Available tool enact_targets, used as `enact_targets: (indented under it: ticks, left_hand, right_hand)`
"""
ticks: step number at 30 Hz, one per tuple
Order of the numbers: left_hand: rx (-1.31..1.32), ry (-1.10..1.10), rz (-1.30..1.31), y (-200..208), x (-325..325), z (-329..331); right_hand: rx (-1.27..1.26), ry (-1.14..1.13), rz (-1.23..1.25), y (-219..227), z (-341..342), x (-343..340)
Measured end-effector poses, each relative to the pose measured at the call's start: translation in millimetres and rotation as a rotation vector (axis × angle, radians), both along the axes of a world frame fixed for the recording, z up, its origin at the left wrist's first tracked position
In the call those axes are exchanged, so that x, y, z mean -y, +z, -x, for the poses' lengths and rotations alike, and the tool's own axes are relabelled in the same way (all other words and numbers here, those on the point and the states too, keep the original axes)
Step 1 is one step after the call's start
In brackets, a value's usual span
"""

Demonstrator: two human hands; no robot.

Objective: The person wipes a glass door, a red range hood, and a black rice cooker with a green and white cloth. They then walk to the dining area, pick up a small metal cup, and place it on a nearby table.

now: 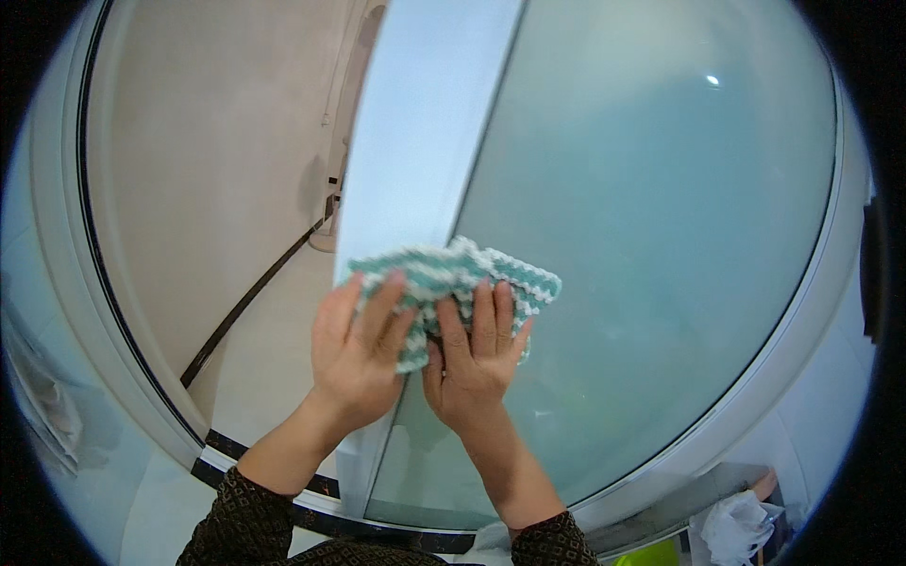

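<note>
A green and white striped knitted cloth (434,269) lies bunched against the white door frame and the frosted glass panel (651,236). My left hand (359,354) holds the cloth's left part at the frame, its fingers slightly blurred. Beside it, my right hand (477,363) presses the right part toward the glass, fingers long over the fabric and the thumb close to the left hand. The cloth spans the joint between the white frame (415,123) and the glass. Part of it is hidden under both hands.
Left of the frame, the doorway shows a pale floor with a dark border strip (255,302) and a stand's round base (323,242). A grey cloth (42,396) hangs at the far left. At lower right are a white plastic bag (738,525) and a bright green item (649,554).
</note>
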State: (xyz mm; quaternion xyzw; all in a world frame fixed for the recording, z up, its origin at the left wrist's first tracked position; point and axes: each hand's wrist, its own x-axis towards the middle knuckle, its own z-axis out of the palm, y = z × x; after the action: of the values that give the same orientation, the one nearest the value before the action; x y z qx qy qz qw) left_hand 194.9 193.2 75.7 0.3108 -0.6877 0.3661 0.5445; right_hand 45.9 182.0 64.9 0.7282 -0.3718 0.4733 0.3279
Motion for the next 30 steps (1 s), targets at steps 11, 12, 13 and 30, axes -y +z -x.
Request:
enact_targets:
  ticks: [11, 12, 13, 30]
  left_hand:
    - [-0.242, -0.399, -0.251, -96.6, 39.0, 49.8]
    - [-0.25, -0.382, -0.284, -111.6, 40.0, 57.9]
    - [-0.258, -0.363, -0.315, -126.6, 40.5, 63.5]
    - [-0.276, -0.713, -0.568, -228.2, 22.3, -20.7]
  right_hand:
    - [-0.093, -0.084, -0.126, -58.3, 18.5, -0.2]
    - [-0.101, -0.056, -0.157, -71.5, 26.5, -0.1]
    - [-0.109, -0.024, -0.186, -84.0, 32.0, 0.4]
    - [-0.212, -0.089, -0.454, -156.9, -52.2, -41.0]
